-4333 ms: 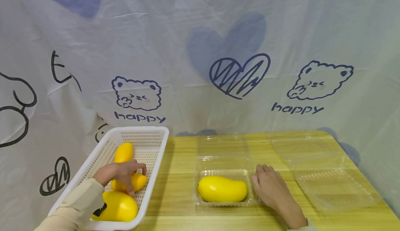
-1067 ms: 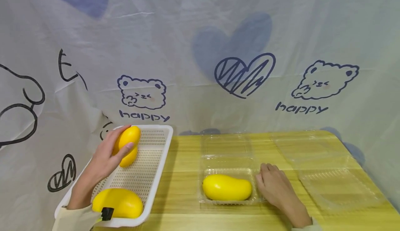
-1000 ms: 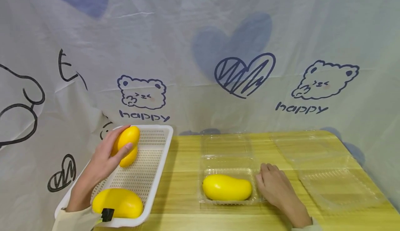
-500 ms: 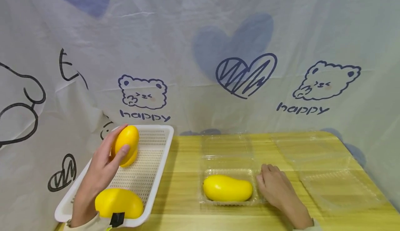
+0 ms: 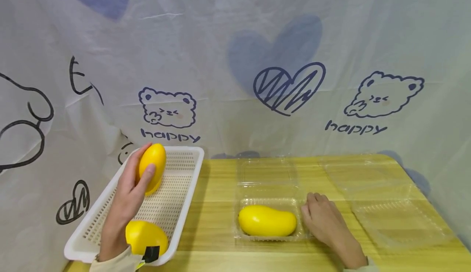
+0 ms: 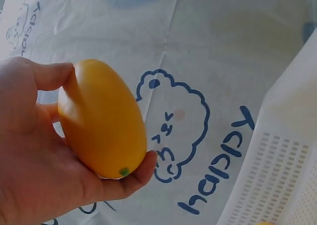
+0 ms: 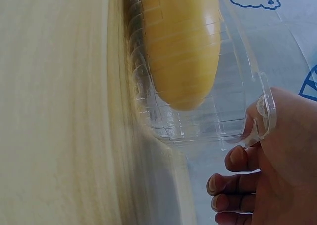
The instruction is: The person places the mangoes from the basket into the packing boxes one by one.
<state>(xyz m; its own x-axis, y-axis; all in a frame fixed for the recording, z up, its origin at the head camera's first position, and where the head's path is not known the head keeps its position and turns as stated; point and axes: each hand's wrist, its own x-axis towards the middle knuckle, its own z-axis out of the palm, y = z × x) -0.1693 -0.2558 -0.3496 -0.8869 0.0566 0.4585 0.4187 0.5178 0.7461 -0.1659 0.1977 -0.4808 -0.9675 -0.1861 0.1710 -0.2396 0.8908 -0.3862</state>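
Observation:
My left hand (image 5: 126,198) holds a small orange-yellow mango (image 5: 154,159) over the far end of the white basket (image 5: 189,190). In the left wrist view the thumb and fingers curl round this mango (image 6: 101,121), which has a green spot at its lower end. Behind it another mango (image 5: 153,189) is mostly hidden. A bigger mango (image 5: 145,237) lies at the basket's near end, partly covered by my wrist. My right hand (image 5: 324,219) pinches the rim corner of a clear plastic container (image 7: 233,121), in which a large yellow mango (image 5: 267,221) lies.
The container's clear lid (image 5: 265,171) lies folded back toward the curtain. To the right, a second clear container (image 5: 397,223) stands with its lid spread behind. A printed curtain (image 5: 228,100) hangs behind the wooden table (image 5: 217,255).
My left hand reached into the basket earlier and has lifted the small mango from between the other two. Over the last second it shifted slightly right. My right hand has stayed at the container.

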